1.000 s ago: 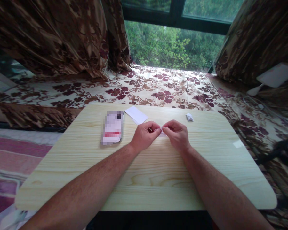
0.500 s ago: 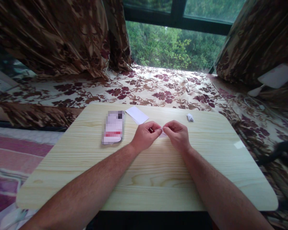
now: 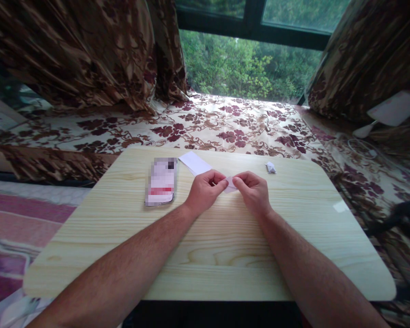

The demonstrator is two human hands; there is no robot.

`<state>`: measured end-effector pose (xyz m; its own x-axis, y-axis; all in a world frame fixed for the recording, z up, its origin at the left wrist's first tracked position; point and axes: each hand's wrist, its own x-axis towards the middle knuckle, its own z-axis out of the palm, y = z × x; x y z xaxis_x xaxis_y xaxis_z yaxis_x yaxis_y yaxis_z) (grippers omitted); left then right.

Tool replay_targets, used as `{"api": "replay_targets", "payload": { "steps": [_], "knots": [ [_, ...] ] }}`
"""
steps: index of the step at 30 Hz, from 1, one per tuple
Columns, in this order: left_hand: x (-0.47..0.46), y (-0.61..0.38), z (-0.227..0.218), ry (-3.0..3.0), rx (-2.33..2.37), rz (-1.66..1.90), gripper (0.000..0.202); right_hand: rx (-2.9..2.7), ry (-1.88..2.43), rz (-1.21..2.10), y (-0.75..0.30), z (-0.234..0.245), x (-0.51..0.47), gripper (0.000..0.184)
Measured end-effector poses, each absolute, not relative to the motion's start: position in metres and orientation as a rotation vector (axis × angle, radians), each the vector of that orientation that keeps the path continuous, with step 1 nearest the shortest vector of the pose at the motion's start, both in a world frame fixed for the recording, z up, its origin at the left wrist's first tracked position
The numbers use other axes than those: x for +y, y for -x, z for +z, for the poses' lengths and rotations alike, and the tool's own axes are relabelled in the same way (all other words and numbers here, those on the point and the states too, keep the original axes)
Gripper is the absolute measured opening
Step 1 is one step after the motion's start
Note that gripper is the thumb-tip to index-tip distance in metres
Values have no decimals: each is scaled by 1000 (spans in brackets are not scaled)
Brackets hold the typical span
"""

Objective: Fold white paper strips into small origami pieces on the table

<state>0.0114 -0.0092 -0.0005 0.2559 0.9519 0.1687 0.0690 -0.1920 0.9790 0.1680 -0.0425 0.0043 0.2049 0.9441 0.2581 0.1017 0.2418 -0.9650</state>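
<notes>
Between my two hands is a small piece of white paper [image 3: 230, 186], pinched at both sides just above the table. My left hand [image 3: 207, 189] is closed, its thumb and forefinger on the paper's left edge. The right side of the paper sits under the thumb of my right hand [image 3: 254, 189], also closed in a pinch. Part of the paper is hidden by my fingers. Beyond my left hand lie white paper sheets [image 3: 194, 162], flat on the table. A small folded white paper piece [image 3: 270, 168] rests past my right hand.
A blurred-out, phone-like object [image 3: 160, 181] lies on the left of the wood-grain table [image 3: 222, 255]. Floral cloth [image 3: 235, 123] covers the ledge behind it, below a window with curtains. A white lamp [image 3: 394, 109] stands at the right.
The thumbs have shifted slightly apart on the paper, and more of its surface shows between them. Both hands keep their pinch. The other things on the table have not moved.
</notes>
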Motion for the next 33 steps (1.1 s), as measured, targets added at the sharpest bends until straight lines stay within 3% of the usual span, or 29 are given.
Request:
{"api": "replay_targets", "payload": {
  "steps": [11,21,33],
  "knots": [
    [-5,-10,4,-1288,1004,1166,22,-1164,1130,865,-169,1,-39,12],
    [-4,-10,4,-1283,1013,1164,27,-1197,1078,956,-166,-2,-40,27],
    [-5,-9,5,-1327,948,1090,24,-1179,1085,935,-164,3,-39,15]
  ]
}}
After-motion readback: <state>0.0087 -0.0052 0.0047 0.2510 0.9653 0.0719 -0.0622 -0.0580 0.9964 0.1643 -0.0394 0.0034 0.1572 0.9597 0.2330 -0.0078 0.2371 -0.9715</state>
